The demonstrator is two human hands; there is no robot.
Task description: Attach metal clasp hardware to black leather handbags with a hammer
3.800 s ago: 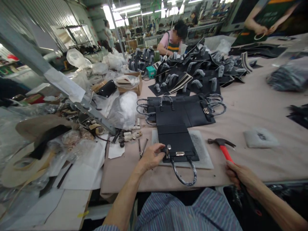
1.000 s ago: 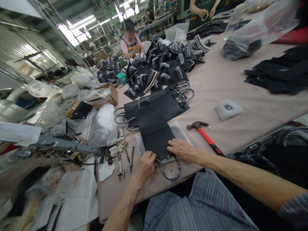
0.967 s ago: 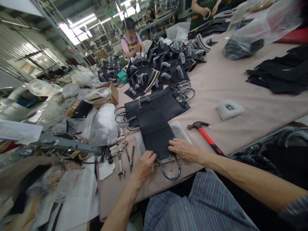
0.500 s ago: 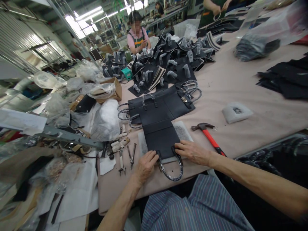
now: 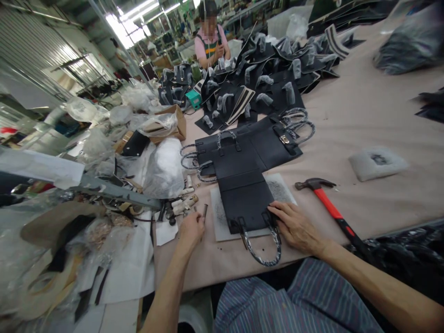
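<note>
Currently, the right hand (image 5: 296, 226)'s spread fingers (image 5: 280, 214) rest on one black leather bag (image 5: 243, 203); the left hand (image 5: 190, 231)'s fingers (image 5: 195, 221) pinch together just beside it.

Bright, even light from the fluorescent tubes (image 5: 133, 16) far ahead of the fingers fills the scene, leaving only soft, faint shadows on the black leather panel (image 5: 246, 203) just beside the right hand's fingers (image 5: 279, 210). Beyond the fingers the tubes glare and wash out, while the wide lens bends the corrugated wall (image 5: 31, 46) and the long table (image 5: 381, 115) toward the frame's edges. The plastic bag (image 5: 412, 46) up and right of the fingers is blurred, but the left hand's fingers (image 5: 194, 221) look fairly sharp.
</note>
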